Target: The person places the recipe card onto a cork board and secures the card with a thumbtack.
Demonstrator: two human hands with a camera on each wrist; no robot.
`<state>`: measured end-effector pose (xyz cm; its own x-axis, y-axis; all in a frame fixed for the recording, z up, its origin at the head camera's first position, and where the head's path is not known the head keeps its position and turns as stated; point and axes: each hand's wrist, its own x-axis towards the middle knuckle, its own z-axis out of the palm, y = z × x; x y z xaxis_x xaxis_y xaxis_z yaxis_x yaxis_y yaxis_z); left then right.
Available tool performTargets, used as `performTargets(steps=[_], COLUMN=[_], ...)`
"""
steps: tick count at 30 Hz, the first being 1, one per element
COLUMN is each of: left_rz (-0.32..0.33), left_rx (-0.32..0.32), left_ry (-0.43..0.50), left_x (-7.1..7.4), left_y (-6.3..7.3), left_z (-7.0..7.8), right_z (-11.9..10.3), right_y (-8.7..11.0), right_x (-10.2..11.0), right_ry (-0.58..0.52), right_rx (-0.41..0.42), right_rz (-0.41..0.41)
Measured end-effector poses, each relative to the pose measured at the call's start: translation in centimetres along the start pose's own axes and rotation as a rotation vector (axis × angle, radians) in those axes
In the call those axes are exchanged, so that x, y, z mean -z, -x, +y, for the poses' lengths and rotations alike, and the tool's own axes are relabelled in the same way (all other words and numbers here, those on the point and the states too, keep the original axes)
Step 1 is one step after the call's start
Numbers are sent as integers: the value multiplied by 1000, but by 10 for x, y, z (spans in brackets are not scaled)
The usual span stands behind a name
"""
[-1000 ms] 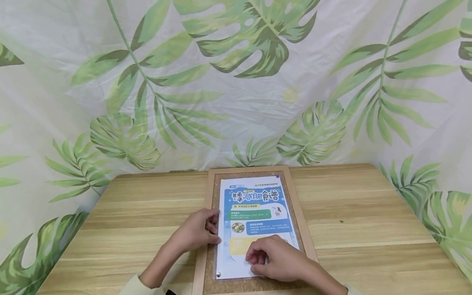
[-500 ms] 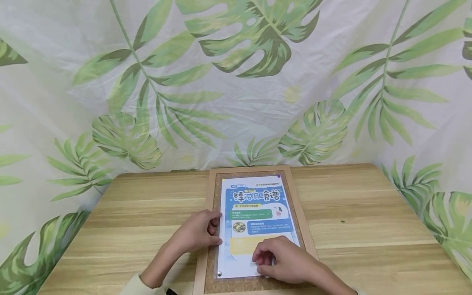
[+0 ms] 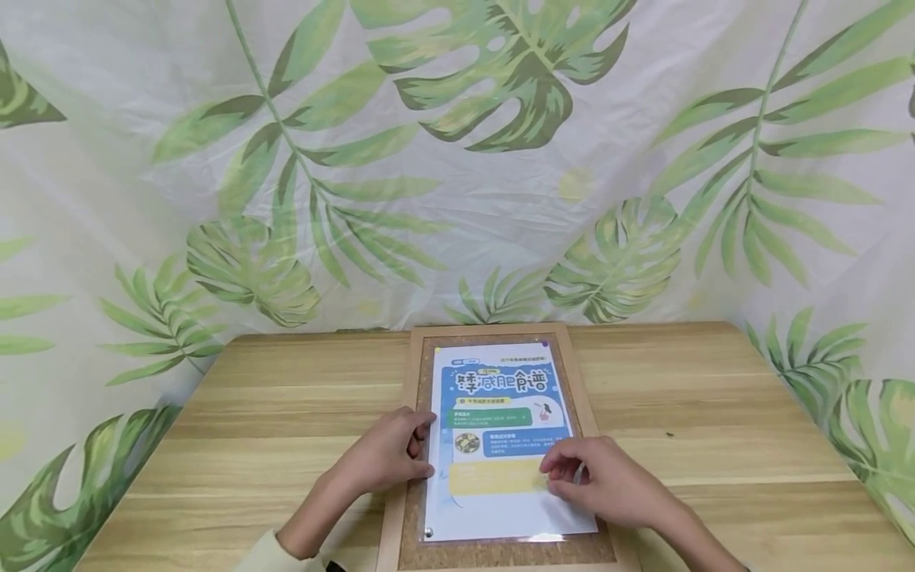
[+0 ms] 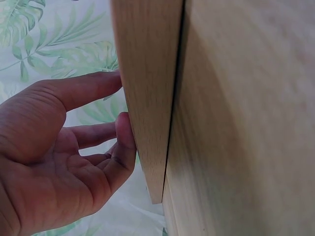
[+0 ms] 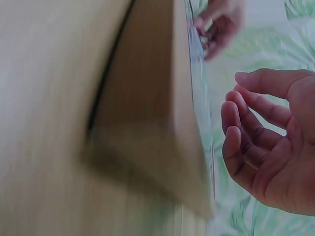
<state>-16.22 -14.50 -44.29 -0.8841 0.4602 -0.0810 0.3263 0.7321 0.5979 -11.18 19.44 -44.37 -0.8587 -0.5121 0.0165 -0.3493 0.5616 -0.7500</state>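
A printed poster sheet (image 3: 493, 508) in a clear sleeve lies on a wood-framed cork board (image 3: 500, 554). My left hand (image 3: 389, 449) rests at the sheet's left edge, thumb and forefinger pressing it. In the left wrist view this hand (image 4: 74, 142) sits beside the frame's side. Over the sheet's lower right hovers my right hand (image 3: 608, 481), thumb and forefinger close together; a small clear thing shows faintly at their tips. The right wrist view shows that hand (image 5: 270, 137) with curled fingers, apart from the board; the tiny thing cannot be made out there.
A yellow pin (image 3: 438, 349) and a purple pin (image 3: 545, 344) mark the sheet's top corners. A silver pin (image 3: 429, 532) sits at its lower left. The wooden table (image 3: 715, 469) meets a leaf-print cloth (image 3: 400, 199) behind; a small dark green speck (image 3: 669, 434) lies at right.
My right hand has moved right and slightly away from me, from the sheet's lower middle toward its right edge, uncovering the lower part. The left hand stays at the left edge.
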Motion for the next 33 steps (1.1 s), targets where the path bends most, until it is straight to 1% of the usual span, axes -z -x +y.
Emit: performTargets(steps=[5, 10, 14, 21, 26, 33], left_rz=[-5, -5, -5, -7, -10, -13], left_rx=[-4, -6, -11, -7, -4, 10], left_ry=[-3, 0, -2, 16, 23, 28], left_x=[0, 0, 0, 0, 0, 1], left_y=[-1, -1, -2, -2, -2, -1], left_z=[1, 0, 0, -1, -1, -1], right_z=[23, 46, 62, 83, 93, 108], right_y=[10, 20, 27, 36, 41, 48], right_x=[21, 42, 56, 74, 88, 106], right_ry=[24, 90, 137, 186, 230, 257], right_rx=[-31, -61, -86, -139, -173, -234], right_rz=[68, 144, 185, 226, 264, 273])
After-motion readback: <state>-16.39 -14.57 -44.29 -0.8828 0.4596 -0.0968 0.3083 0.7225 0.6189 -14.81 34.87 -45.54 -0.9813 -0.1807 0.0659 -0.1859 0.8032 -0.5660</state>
